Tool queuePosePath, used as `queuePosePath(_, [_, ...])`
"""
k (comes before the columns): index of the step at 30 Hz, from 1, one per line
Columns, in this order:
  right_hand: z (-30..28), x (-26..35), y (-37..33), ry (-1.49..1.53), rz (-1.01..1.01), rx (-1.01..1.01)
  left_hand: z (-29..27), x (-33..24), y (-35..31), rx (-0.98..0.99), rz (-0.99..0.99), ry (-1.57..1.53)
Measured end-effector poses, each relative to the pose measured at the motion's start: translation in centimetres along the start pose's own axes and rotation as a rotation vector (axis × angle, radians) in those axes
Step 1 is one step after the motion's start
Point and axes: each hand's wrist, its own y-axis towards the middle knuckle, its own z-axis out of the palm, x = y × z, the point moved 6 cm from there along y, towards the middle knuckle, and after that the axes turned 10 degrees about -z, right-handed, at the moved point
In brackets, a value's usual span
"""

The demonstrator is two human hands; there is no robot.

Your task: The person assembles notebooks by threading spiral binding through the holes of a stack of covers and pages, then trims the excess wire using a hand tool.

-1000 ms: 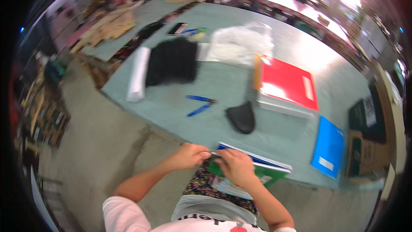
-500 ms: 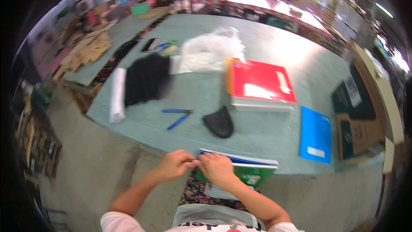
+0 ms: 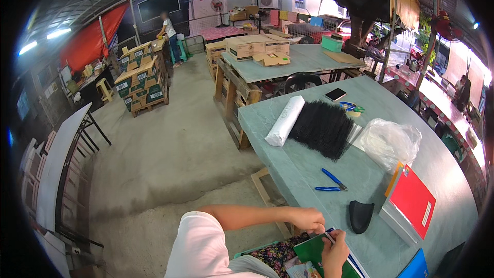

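Over the near edge of the table I have a green-covered notebook [image 3: 307, 247] with a blue and white page edge. My right hand [image 3: 335, 254] is closed on its bound edge, thumb and fingers pinching near the corner. My left hand [image 3: 307, 220] is closed at that same corner, fingertips together; what they pinch is too small to make out. Beyond the hands lie blue-handled cutting pliers [image 3: 335, 181] with their handles spread, and a black curved pad [image 3: 361, 216]. A stack of red-covered notebooks [image 3: 411, 203] and a blue notebook [image 3: 416, 264] are to the right.
On the grey-green table [image 3: 288, 175] are a bundle of thin black strands [image 3: 321, 129], a white roll [image 3: 285, 121], a clear plastic bag [image 3: 392, 143] and a phone [image 3: 335, 94]. Cartons [image 3: 257, 46] sit on another table. A person [image 3: 167, 33] stands far off by stacked boxes [image 3: 139, 80].
The view has swung left and up, so the floor and far room now show and the table sits at right. Both hands stay together at the corner of the green notebook.
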Motion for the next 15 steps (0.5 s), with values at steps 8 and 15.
queuePosePath(8, [-0.5, 0.3, 0.4, -0.027, -0.088, -0.084, -5.7, -3.1, 13.2, -0.557, -0.082, 0.241])
queuePosePath(15, [0.7, 1.4, 0.4, -0.006, -0.223, -0.010, -4.0, -2.9, 14.8, -0.762, 0.019, 0.169])
